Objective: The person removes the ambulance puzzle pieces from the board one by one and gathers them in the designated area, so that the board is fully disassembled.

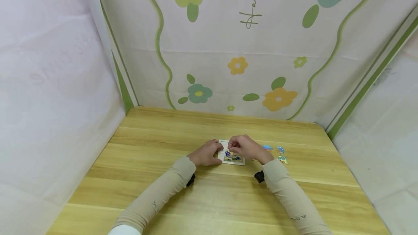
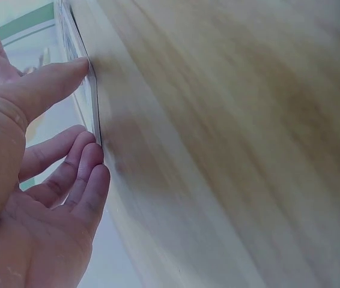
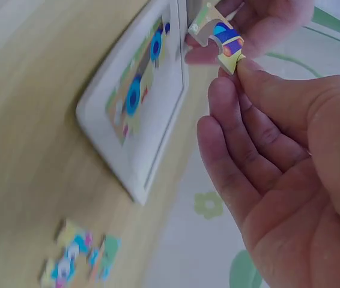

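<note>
A white puzzle board [image 1: 224, 143] with a partly filled picture lies flat on the table. My left hand [image 1: 206, 154] is at its left side; in the left wrist view, thumb and fingertips [image 2: 95, 174] touch the board's edge, spread apart. Above the board, my right hand [image 1: 245, 148] pinches a jigsaw puzzle piece [image 3: 230, 45] between thumb and index finger. Purple, yellow and orange show on this piece, which is tilted off the board. Blue wheel shapes appear in the part of the picture in place.
Loose puzzle pieces [image 1: 280, 150] are scattered on the wooden table [image 1: 156, 137] right of the board, partly behind my right wrist. White cloth walls [image 1: 209, 39] with printed flowers stand at the back and both sides.
</note>
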A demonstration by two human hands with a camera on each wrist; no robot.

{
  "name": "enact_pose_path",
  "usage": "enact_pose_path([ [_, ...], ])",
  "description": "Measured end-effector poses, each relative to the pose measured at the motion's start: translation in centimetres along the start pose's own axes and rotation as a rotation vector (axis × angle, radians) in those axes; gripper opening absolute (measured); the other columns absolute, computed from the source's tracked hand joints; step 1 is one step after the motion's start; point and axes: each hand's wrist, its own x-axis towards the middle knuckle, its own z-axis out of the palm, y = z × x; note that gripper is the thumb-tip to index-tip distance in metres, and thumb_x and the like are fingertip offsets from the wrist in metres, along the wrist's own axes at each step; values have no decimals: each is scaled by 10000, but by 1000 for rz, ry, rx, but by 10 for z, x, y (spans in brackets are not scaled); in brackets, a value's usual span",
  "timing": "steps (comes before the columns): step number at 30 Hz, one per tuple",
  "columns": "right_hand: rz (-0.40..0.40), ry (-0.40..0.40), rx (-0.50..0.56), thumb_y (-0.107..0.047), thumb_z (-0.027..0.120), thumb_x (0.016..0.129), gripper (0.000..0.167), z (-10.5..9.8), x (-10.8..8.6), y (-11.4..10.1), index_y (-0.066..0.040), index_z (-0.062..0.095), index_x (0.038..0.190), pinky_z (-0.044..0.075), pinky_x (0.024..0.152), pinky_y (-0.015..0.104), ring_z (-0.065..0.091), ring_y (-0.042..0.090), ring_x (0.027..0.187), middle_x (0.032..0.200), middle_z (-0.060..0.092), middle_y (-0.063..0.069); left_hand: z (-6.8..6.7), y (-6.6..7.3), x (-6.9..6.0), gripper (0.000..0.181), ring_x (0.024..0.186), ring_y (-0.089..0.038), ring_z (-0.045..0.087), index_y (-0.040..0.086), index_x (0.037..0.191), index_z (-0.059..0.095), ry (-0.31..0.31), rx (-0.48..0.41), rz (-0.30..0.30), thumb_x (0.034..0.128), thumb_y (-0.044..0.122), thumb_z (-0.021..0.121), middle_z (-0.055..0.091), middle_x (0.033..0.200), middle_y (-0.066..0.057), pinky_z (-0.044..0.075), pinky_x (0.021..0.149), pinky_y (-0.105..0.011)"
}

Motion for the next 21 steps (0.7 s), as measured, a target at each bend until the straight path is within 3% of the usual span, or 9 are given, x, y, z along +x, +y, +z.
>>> enact_pose_path([
  [7, 22, -16, 0, -77, 648, 1037, 79, -15, -28, 15, -65, 713, 993, 546, 692, 257, 701, 307, 859, 955, 744, 108, 1, 0, -2, 451, 964, -167, 448, 0, 1311, 638, 8, -9, -2, 940, 193, 806, 594, 1195, -128, 427, 884, -295],
  [16, 32, 32, -63, -79, 649, 1035, 78, -29, -80, 44, -106, 705, 988, 551, 711, 243, 677, 177, 838, 930, 720, 28, 3, -2, -2, 398, 938, -176, 396, 9, 1268, 631, -2, -27, -5, 954, 194, 789, 565, 1136, -154, 357, 831, -309],
  [21, 56, 44, -66, -70, 650, 1031, 92, -26, -95, 53, -128, 702, 982, 552, 726, 240, 664, 129, 847, 928, 704, -2, 2, -2, -2, 395, 930, -173, 390, 9, 1266, 631, -4, -23, 1, 953, 193, 789, 564, 1125, -160, 351, 825, -304],
])
